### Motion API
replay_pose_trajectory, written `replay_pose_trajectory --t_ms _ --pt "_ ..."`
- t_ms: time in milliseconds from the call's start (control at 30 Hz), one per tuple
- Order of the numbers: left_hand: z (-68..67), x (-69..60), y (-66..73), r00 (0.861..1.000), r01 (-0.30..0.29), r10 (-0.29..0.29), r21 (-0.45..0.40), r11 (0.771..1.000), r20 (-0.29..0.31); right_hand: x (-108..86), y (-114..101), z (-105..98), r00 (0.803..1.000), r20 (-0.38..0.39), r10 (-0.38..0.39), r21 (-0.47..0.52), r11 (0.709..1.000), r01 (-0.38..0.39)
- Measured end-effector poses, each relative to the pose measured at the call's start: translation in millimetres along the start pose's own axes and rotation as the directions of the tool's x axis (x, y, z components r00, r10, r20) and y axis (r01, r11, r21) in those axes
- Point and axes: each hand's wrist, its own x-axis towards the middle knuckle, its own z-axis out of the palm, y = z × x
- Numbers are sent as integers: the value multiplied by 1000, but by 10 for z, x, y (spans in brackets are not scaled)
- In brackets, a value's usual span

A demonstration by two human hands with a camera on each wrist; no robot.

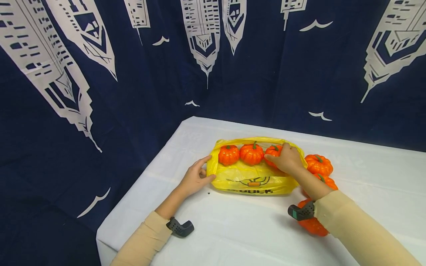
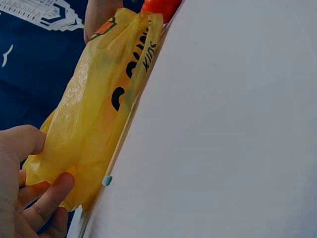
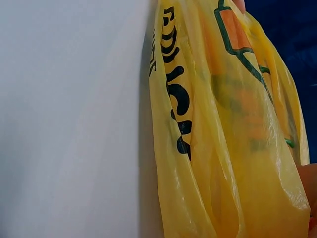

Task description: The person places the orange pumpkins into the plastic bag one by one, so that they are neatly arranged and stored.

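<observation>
A yellow plastic bag (image 1: 244,173) with dark lettering lies on its side, its mouth open upward. Inside stand small orange pumpkins: one at the left (image 1: 229,154), one in the middle (image 1: 252,154) and one at the right (image 1: 272,150). My right hand (image 1: 288,159) reaches over the bag's right rim and grips the right pumpkin, partly covering it. At the bag's left end, my left hand (image 1: 194,178) holds the rim between thumb and fingers. The left wrist view shows these fingers (image 2: 62,187) against the plastic. In the right wrist view, the bag (image 3: 257,183) hides most of the hand.
Outside the bag, on the right, stand more pumpkins: a far one (image 1: 319,165), a middle one (image 1: 327,181) and a near one (image 1: 314,226) partly behind the right forearm. A white cloth covers the table (image 1: 233,225). A dark blue printed curtain (image 1: 259,85) hangs behind.
</observation>
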Motion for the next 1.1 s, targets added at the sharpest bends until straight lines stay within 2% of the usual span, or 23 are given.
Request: replay_pose_trajectory --t_ms 467,700,867,1100 --pt "-11 0 14 1000 0 0 -4 1000 0 25 -8 26 999 37 -30 6 1000 30" --pt "1 -7 5 1000 -1 1 -2 1000 -2 12 1 31 998 26 -59 -8 998 60" --pt "7 -4 2 1000 -12 12 3 1000 -8 6 -17 -17 997 19 -72 -19 997 73" --pt "12 -1 -9 1000 -5 5 9 1000 -10 -52 -28 -136 995 55 -86 -13 996 87"
